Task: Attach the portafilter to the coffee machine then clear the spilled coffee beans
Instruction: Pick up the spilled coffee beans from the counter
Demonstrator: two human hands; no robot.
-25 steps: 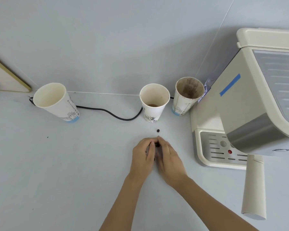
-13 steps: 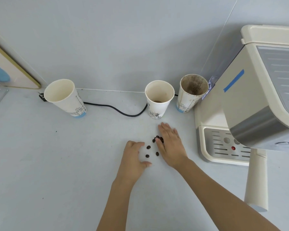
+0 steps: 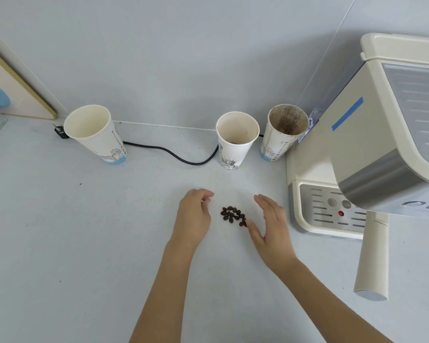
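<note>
Dark brown beans: the coffee beans point(image 3: 234, 216) lie in one small heap on the bench point(image 3: 72, 243), between the two hands, with one bean touching the right thumb.
Left hand: the left hand point(image 3: 193, 217) stands just beside the heap, its fingers point(image 3: 207, 194) curled loosely inward and holding nothing.
Right hand: the right hand point(image 3: 270, 225) stands on its edge on the other side, fingers straight and close together, thumb spread toward the beans, also holding nothing.
Portafilter: its cream handle point(image 3: 373, 256) sticks out from under the coffee machine point(image 3: 372, 144), beyond the right hand, so the first step looks done to me.
Paper cups: the middle cup point(image 3: 237, 139) stands beyond the fingers, well past the heap; a stained cup point(image 3: 284, 132) is beside it and a third cup point(image 3: 94, 132) is far beyond the left hand.
Risk, scattering: the beans are round and the bench is smooth, so a quick closing of the hands can shoot some out through the open gap near the wrists.
Risk, dropping: when the beans are lifted between two palms, some may fall through loose fingers.
Risk, cup: a light cup may tip if a hand touches its rim.
Risk, cable: the black cable point(image 3: 171, 153) lies behind the cups, and a stray bean may roll under it.
</note>
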